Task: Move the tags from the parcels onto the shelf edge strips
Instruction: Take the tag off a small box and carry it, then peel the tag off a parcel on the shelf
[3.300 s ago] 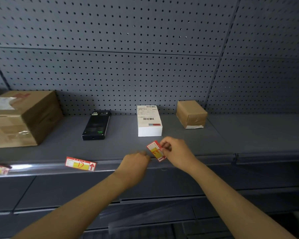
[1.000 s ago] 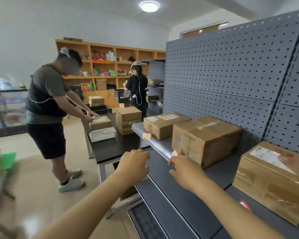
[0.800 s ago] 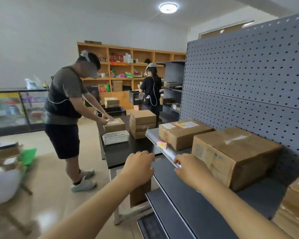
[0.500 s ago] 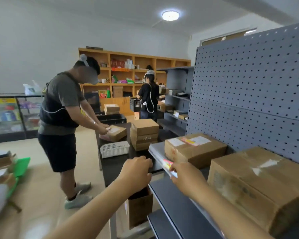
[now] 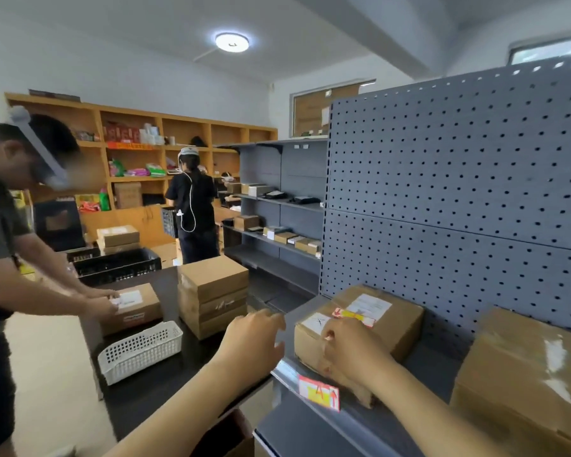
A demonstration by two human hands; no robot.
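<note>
A cardboard parcel (image 5: 389, 328) sits at the left end of the grey shelf (image 5: 432, 367). A red and yellow tag (image 5: 353, 316) lies on its top next to a white label. Another red and yellow tag (image 5: 318, 390), marked A, sits in the clear shelf edge strip (image 5: 285, 369) below it. My right hand (image 5: 353, 352) is against the parcel's front face, fingers curled, just below the top tag. No tag shows in it. My left hand (image 5: 254, 341) hovers loosely curled off the shelf's left end, holding nothing.
A larger taped parcel (image 5: 528, 377) stands to the right on the same shelf. Left of the shelf a black table (image 5: 152, 384) carries a white basket (image 5: 140, 352) and stacked boxes (image 5: 213, 295). One person (image 5: 0, 258) works at that table and another (image 5: 193, 209) stands at the far shelves.
My view and both hands have moved left along the shelf edge to its last parcel. My right hand has risen from the edge strip to the parcel's front.
</note>
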